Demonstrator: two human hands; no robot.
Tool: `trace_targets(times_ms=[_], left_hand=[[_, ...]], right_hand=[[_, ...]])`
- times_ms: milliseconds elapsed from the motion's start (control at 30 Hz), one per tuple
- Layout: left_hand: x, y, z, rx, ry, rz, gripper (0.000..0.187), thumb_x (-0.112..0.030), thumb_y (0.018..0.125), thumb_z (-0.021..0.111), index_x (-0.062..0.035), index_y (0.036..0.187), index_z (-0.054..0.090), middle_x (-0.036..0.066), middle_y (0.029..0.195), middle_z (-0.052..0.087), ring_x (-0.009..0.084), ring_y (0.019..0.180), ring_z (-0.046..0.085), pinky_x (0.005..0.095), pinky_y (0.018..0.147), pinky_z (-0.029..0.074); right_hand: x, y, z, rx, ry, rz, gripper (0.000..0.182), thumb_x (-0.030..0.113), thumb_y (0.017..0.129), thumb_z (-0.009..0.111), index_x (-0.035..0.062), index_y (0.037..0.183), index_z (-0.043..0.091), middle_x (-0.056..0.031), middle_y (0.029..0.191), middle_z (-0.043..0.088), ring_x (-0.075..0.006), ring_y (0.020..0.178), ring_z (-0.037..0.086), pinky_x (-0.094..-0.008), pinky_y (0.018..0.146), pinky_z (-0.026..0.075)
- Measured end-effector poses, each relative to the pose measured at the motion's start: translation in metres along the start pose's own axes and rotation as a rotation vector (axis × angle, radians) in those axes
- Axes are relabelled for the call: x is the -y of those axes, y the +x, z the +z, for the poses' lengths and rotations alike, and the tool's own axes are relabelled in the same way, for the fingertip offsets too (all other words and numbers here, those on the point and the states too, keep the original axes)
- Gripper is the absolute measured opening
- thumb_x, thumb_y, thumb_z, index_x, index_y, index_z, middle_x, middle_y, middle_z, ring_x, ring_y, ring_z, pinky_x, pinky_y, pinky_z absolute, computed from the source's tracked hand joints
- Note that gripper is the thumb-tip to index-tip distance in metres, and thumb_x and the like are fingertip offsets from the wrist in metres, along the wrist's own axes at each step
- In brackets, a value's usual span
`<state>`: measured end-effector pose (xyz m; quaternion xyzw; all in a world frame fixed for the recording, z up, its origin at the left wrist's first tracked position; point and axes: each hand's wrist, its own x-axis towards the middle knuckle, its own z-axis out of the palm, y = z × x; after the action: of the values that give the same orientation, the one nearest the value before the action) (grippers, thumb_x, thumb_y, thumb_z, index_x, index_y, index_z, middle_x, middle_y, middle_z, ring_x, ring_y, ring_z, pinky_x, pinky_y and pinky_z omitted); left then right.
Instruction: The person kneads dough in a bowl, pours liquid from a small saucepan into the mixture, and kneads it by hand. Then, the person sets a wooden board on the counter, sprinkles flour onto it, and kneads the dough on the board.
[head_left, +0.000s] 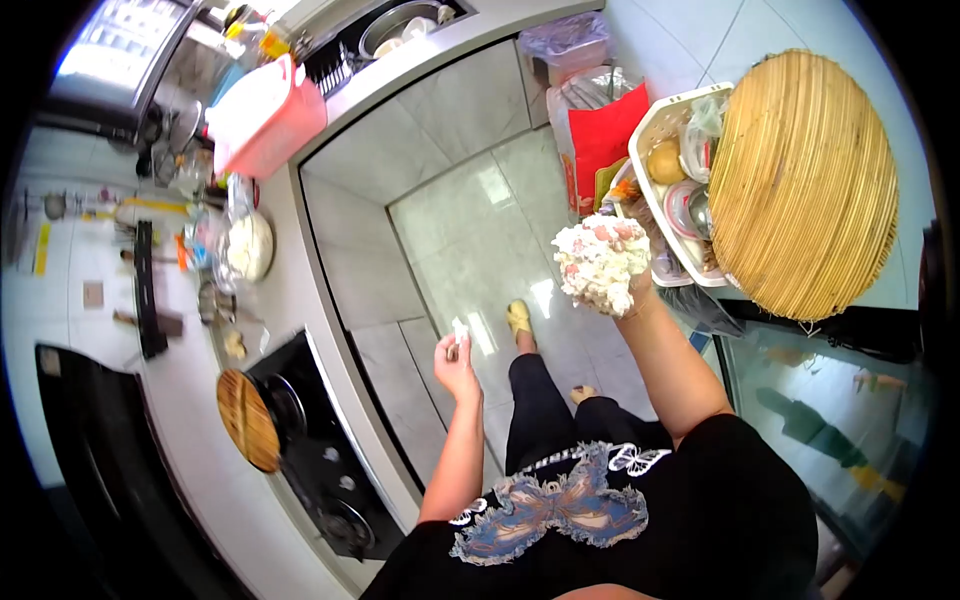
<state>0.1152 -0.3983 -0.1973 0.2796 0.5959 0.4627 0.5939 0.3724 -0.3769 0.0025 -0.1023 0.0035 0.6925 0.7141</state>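
My right hand is raised in front of me on the right, under a large lumpy mass of white filling with pink pieces. That mass hides most of the fingers and the palm. Lower and to the left, over the floor, my left hand has its fingers curled, with white residue at the fingertips. Whether it holds anything more is too small to tell. The two hands are apart.
A counter runs along the left with a black stove, a wooden lid, a white bowl and a pink container. At the right stand a white basket and a round straw mat. The sink is at the top.
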Motion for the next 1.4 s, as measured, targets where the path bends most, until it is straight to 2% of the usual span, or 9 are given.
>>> trace_targets(times_ms=[133,400,667,700,733,767,900,1100,1400], left_hand=[[-0.07,0.092,0.084,0.233,0.035,0.062,0.02,-0.006,0.083,0.067,0.0011,0.1,0.059,0.007,0.094,0.064,0.0132,0.088,0.061,0.0248,0.08,0.047],[-0.136,0.245,0.301,0.568,0.021,0.154,0.019,-0.008,0.078,0.072,-0.0022,0.092,0.062,0.003,0.087,0.064,0.0121,0.081,0.061,0.0257,0.072,0.049],[-0.147,0.313,0.562,0.698,0.312,0.389,0.027,-0.005,0.066,0.076,-0.001,0.09,0.063,0.011,0.083,0.068,0.0171,0.076,0.065,0.029,0.07,0.051],[-0.13,0.319,0.583,0.71,0.308,0.414,0.026,-0.004,0.064,0.074,-0.0016,0.087,0.063,0.013,0.081,0.067,0.0223,0.076,0.065,0.0318,0.07,0.051],[-0.113,0.325,0.601,0.724,0.296,0.442,0.025,-0.002,0.062,0.072,-0.0022,0.085,0.064,0.015,0.079,0.067,0.0275,0.075,0.066,0.0346,0.071,0.051],[-0.099,0.329,0.613,0.758,0.443,0.469,0.035,-0.001,0.061,0.076,-0.0014,0.094,0.063,0.01,0.086,0.068,0.0188,0.079,0.066,0.0295,0.072,0.052],[-0.084,0.322,0.617,0.896,0.618,0.52,0.052,-0.009,0.057,0.078,-0.0037,0.106,0.062,0.013,0.1,0.066,0.0261,0.095,0.063,0.0359,0.084,0.049],[-0.069,0.327,0.613,1.058,0.886,1.063,0.013,-0.017,0.075,0.061,-0.009,0.083,0.067,0.008,0.092,0.063,0.0281,0.092,0.058,0.0404,0.078,0.049],[-0.078,0.317,0.614,1.165,0.67,0.979,0.022,-0.003,0.075,0.056,-0.0105,0.095,0.06,0.01,0.09,0.056,0.0305,0.089,0.06,0.0418,0.073,0.049]], right_hand=[[0.026,0.047,0.03,-0.102,-0.118,-0.114,0.028,0.031,0.088,0.05,0.0099,0.069,0.05,-0.012,0.088,0.057,-0.0336,0.092,0.057,-0.0492,0.073,0.052],[0.077,0.076,0.035,-0.202,-0.106,-0.371,0.037,0.037,0.089,0.046,0.008,0.108,0.058,-0.0197,0.107,0.061,-0.0443,0.087,0.061,-0.0586,0.059,0.054],[0.165,0.162,-0.008,-0.344,-0.507,-0.466,0.018,0.03,0.073,0.054,0.0177,0.087,0.056,0.0002,0.083,0.055,-0.0225,0.08,0.053,-0.0375,0.07,0.041],[0.168,0.169,-0.005,-0.634,-1.105,-0.527,0.017,0.031,0.076,0.052,0.0184,0.087,0.055,0.0004,0.083,0.055,-0.0216,0.082,0.053,-0.0369,0.072,0.041],[0.173,0.174,-0.005,-0.488,-0.815,-0.534,0.021,0.033,0.08,0.049,0.0161,0.09,0.055,-0.0023,0.087,0.055,-0.0227,0.083,0.053,-0.0379,0.071,0.043],[0.179,0.179,-0.004,-0.321,-0.48,-0.536,0.025,0.035,0.083,0.047,0.0138,0.093,0.055,-0.005,0.09,0.056,-0.0237,0.084,0.054,-0.0389,0.07,0.045],[0.188,0.193,0.003,-0.333,-0.299,-0.612,0.037,0.04,0.091,0.041,0.0067,0.103,0.055,-0.0139,0.103,0.058,-0.0283,0.088,0.056,-0.0422,0.067,0.05],[0.194,0.213,0.006,-0.377,-0.24,-0.658,0.037,0.034,0.088,0.048,0.0023,0.106,0.055,-0.0172,0.1,0.061,-0.0357,0.076,0.058,-0.0478,0.059,0.051],[0.209,0.243,0.013,-0.359,-0.226,-0.616,0.04,0.037,0.089,0.044,0.0044,0.109,0.054,-0.0182,0.105,0.058,-0.0376,0.08,0.057,-0.0501,0.055,0.051]])
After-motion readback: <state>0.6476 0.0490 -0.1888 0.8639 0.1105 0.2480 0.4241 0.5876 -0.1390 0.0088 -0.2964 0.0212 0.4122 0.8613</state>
